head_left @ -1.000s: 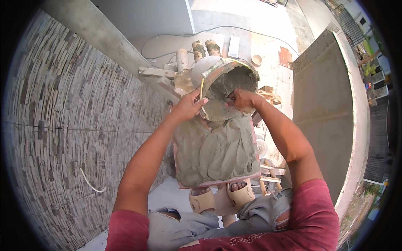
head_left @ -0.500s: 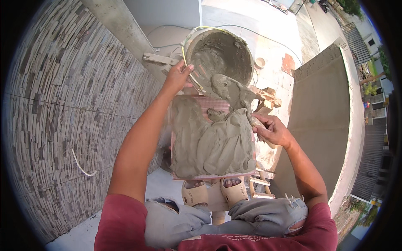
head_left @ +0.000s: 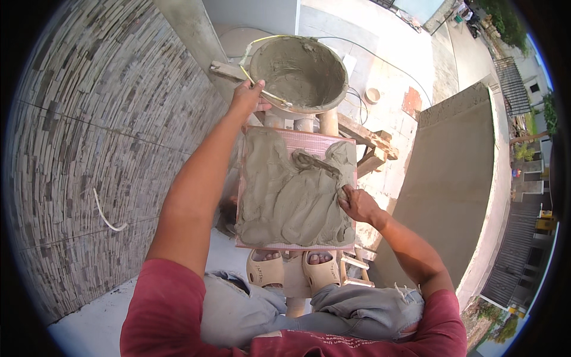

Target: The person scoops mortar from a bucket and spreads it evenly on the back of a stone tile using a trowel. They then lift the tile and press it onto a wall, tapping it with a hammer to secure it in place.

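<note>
My left hand (head_left: 250, 95) grips the yellow-and-white handle at the near left edge of a bucket (head_left: 315, 89) smeared inside with grey mortar. Below it lies a square tile (head_left: 302, 138) with its pinkish ribbed back up, largely coated in thick wet mortar (head_left: 279, 208). My right hand (head_left: 357, 205) is closed around the handle of a mortar-covered trowel (head_left: 318, 163), whose blade rests in the mortar toward the tile's top middle.
Wooden beams (head_left: 369, 140) and posts support the bucket and tile; my sandalled feet stand below. A stone-clad wall (head_left: 89, 166) is at left, a plastered wall (head_left: 440, 172) at right. Cables and a small pail (head_left: 372, 95) lie on the floor beyond, and a ladder (head_left: 354, 268) is below.
The bucket has gone from tipped toward the tile to sitting higher, farther back. My right hand and trowel have moved out of the bucket down onto the tile, spreading the added mortar.
</note>
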The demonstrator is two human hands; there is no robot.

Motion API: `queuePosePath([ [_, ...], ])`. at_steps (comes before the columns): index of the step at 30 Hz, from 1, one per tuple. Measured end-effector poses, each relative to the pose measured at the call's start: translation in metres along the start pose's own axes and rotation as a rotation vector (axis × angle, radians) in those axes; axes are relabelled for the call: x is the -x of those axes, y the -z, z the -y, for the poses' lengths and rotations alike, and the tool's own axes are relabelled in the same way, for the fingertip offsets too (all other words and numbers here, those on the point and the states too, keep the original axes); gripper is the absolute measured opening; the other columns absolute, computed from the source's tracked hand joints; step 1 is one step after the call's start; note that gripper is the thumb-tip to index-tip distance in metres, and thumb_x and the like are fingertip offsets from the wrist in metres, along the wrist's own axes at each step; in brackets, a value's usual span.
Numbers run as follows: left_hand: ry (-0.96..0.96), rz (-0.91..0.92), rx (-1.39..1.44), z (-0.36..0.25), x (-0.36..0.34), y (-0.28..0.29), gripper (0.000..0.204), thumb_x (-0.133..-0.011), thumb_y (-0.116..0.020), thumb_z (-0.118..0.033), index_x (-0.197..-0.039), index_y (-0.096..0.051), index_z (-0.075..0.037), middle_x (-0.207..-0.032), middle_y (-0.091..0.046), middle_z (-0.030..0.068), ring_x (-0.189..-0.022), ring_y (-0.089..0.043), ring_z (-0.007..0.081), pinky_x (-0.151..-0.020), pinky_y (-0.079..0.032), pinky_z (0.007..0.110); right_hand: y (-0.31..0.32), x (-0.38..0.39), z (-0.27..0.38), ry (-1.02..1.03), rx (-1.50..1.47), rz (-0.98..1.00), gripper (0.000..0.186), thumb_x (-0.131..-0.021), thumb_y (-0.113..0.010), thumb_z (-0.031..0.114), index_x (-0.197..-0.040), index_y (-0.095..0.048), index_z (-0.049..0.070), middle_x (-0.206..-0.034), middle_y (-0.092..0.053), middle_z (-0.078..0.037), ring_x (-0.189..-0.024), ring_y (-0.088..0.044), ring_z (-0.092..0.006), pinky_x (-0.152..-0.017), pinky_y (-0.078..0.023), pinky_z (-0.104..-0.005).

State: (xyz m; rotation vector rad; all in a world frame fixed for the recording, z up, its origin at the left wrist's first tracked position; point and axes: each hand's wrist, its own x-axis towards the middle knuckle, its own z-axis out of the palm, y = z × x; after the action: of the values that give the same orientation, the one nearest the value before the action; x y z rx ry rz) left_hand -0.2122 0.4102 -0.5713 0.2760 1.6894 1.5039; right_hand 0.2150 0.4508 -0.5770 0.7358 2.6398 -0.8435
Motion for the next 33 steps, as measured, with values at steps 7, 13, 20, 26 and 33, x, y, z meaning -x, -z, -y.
queuePosePath([
  [7,-0.002,0.055,0.011,-0.003,-0.001,0.009,0.059,-0.102,-0.059,-0.024,-0.147,-0.033,0.006,-0.121,-0.059,0.0199,-0.088,-0.07,0.0269,-0.074,-0.065,0.039,0.001,-0.01,0.009,0.024,-0.006,0.045,0.032,-0.095,-0.06,0.03,-0.109,-0.049,0.003,-0.075,-0.065,-0.027,-0.08,-0.065,-0.0474,-0.073,-0.051,-0.0546],
  [13,0.011,0.038,-0.003,-0.001,-0.005,0.01,0.056,-0.103,-0.058,-0.025,-0.147,-0.034,0.002,-0.121,-0.058,0.0193,-0.089,-0.069,0.0275,-0.073,-0.065,0.04,0.026,-0.018,0.031,0.038,-0.167,-0.2,0.035,-0.094,-0.064,0.028,-0.114,-0.051,0.003,-0.072,-0.065,-0.027,-0.076,-0.066,-0.0476,-0.071,-0.052,-0.0531],
  [20,0.041,0.045,-0.047,-0.007,0.0,0.002,0.046,-0.106,-0.052,-0.029,-0.14,-0.037,-0.002,-0.116,-0.061,0.0178,-0.086,-0.07,0.0285,-0.077,-0.064,0.043,0.042,-0.102,0.009,0.035,-0.034,-0.575,0.034,-0.094,-0.063,0.025,-0.119,-0.051,0.004,-0.103,-0.066,-0.025,-0.086,-0.067,-0.0445,-0.074,-0.054,-0.052],
  [26,0.027,0.013,-0.044,-0.006,0.002,0.0,0.046,-0.107,-0.049,-0.026,-0.142,-0.032,-0.001,-0.116,-0.061,0.0218,-0.084,-0.071,0.0316,-0.072,-0.064,0.044,0.026,-0.088,-0.025,-0.078,0.098,-0.389,0.033,-0.096,-0.061,0.024,-0.121,-0.052,0.004,-0.109,-0.064,-0.023,-0.091,-0.066,-0.0442,-0.074,-0.053,-0.0519],
  [33,-0.1,0.088,-0.076,0.007,0.021,0.002,0.04,-0.107,-0.049,-0.023,-0.138,-0.039,0.001,-0.114,-0.063,0.0198,-0.08,-0.071,0.0266,-0.071,-0.064,0.041,0.066,-0.013,-0.045,-0.133,0.125,-0.386,0.043,-0.092,-0.065,0.023,-0.129,-0.051,0.006,-0.109,-0.066,-0.021,-0.086,-0.067,-0.0435,-0.072,-0.055,-0.0508],
])
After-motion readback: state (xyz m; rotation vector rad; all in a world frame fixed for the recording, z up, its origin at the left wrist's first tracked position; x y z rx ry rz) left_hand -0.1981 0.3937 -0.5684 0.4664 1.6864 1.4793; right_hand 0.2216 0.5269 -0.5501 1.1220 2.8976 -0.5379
